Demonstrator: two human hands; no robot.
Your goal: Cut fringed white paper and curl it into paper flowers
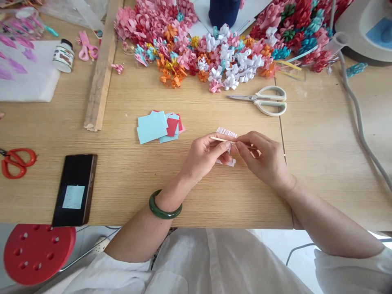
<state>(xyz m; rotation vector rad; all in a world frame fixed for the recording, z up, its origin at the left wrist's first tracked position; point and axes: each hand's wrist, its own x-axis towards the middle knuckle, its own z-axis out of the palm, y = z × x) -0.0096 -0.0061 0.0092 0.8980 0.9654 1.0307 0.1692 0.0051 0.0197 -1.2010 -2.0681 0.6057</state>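
My left hand [206, 156] and my right hand [263, 160] meet above the table, both with fingers closed around a thin pale wooden stick [218, 139]. The stick lies roughly level across the fingertips, and part of it is hidden by them. Under and behind my fingers lies a pale pinkish-white paper piece cut into a fringe [226, 132]; its lower end shows below my left fingers. Whether the fingers also pinch some of this paper, I cannot make out. To the left rests a small pile of light blue, red and pink paper cards [152, 127].
White-handled scissors [270, 100] lie behind my right hand. Many curled paper flowers [232, 61] are heaped along the back. A wooden bar [102, 77], a phone [75, 190], red-handled scissors [18, 162] and a small jar [63, 56] are at left. A grey cable [361, 122] runs down the right.
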